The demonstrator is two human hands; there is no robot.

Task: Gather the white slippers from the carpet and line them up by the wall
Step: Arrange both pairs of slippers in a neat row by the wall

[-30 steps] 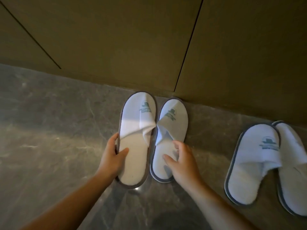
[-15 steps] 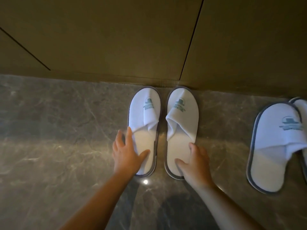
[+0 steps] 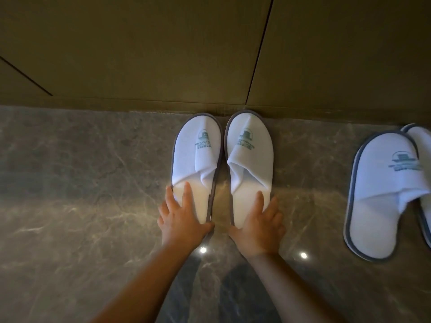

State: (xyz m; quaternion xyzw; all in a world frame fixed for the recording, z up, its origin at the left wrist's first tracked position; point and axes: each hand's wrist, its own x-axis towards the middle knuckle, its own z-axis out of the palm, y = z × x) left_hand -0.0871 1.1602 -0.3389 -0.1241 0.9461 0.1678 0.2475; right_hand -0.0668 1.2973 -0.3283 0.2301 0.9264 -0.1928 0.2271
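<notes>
Two white slippers with grey trim and a green logo lie side by side on the marble floor, toes touching the wall. My left hand (image 3: 182, 220) covers the heel of the left slipper (image 3: 197, 150), fingers on the insole and thumb round the inner heel edge. My right hand (image 3: 258, 229) lies the same way on the heel of the right slipper (image 3: 249, 148). A narrow gap separates the two slippers.
A second pair sits to the right: one slipper (image 3: 382, 187) in full view, its mate (image 3: 422, 141) overlapping it and cut off by the frame edge. The brown panelled wall (image 3: 163, 54) runs across the top. Glossy grey marble floor (image 3: 81, 183) spreads left.
Both slippers have gone from angled to straight and parallel, with their toes pushed up against the wall. My hands slid back from the slippers' sides to their heels.
</notes>
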